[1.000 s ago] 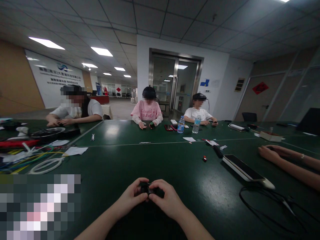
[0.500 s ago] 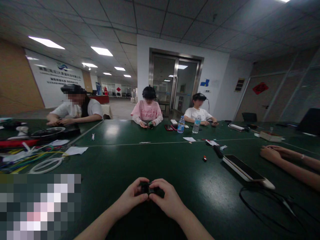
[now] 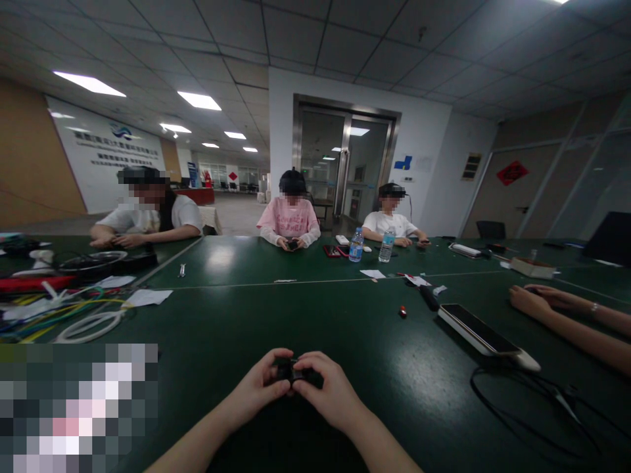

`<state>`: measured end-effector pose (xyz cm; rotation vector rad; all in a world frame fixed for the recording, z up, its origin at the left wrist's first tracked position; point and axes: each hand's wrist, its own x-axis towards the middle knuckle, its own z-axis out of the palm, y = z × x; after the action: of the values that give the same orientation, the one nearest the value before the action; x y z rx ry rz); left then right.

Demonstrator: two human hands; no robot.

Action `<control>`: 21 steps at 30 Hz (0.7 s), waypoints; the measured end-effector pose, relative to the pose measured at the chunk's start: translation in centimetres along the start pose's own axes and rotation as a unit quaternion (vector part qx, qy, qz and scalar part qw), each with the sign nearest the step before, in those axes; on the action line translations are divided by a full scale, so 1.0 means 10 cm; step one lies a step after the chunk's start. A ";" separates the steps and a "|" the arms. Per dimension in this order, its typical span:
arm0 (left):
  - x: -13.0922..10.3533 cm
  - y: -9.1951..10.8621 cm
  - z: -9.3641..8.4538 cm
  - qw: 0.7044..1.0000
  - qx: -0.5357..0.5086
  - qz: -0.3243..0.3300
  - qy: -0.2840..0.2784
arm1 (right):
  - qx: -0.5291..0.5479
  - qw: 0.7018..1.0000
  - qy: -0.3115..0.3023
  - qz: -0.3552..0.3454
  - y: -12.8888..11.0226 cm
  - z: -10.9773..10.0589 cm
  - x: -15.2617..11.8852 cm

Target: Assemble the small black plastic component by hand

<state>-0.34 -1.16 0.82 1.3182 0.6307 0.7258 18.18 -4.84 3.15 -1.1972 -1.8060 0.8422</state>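
A small dark object (image 3: 294, 373) is held between my two hands, low in the middle of the head view, above the green table (image 3: 236, 328). My left hand (image 3: 262, 386) grips its left side with thumb and fingers. On the other side, my right hand (image 3: 325, 389) has its fingers curled over the top and its thumb below. Both thumbs nearly meet at the object's lower edge. Its exact shape is too dark and too covered to tell.
Cables (image 3: 93, 325) and papers lie at left. A small red item (image 3: 403, 312), a phone (image 3: 480, 332) on a white device and a black cable (image 3: 517, 420) are at right. Another person's hands (image 3: 535, 299) rest there. Two bottles (image 3: 355, 246) and three seated people are across.
The whole view has shifted very slightly. Across the table, the person in pink has brought both hands together around a dark object. My hands have barely moved.
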 end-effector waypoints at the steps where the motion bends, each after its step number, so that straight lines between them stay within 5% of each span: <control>1: 0.00 0.00 0.01 1.000 0.003 0.001 0.002 | 0.000 1.000 0.000 0.001 -0.01 0.00 0.00; 21: 0.02 -0.02 -0.02 0.999 0.000 0.021 0.028 | 0.046 0.997 0.069 -0.002 0.05 -0.06 0.04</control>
<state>-0.30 -0.89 0.55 1.3180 0.6486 0.7989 18.86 -4.20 3.13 -1.1644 -1.6411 0.8122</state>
